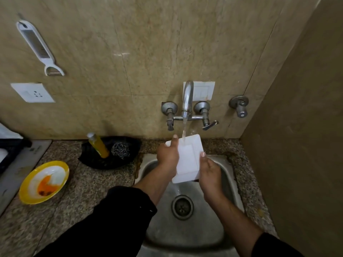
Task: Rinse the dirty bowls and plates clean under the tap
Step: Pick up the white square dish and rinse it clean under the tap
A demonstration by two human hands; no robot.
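Note:
A white square plate point(187, 160) is held tilted over the steel sink point(228, 169), under the stream from the running tap point(187, 101). My left hand point(167, 154) grips its left edge, thumb on the upper rim. My right hand point(208, 171) holds its lower right edge. Water falls onto the plate's upper part and runs down toward the drain point(182, 206). A yellow-rimmed bowl point(43, 181) with orange food residue sits on the counter at the left.
A black tray point(109, 160) behind the counter holds a bottle of orange dish liquid point(98, 144) and a steel scrubber point(120, 150). A peeler point(39, 47) hangs on the wall above a socket point(32, 92). A side wall closes in the right.

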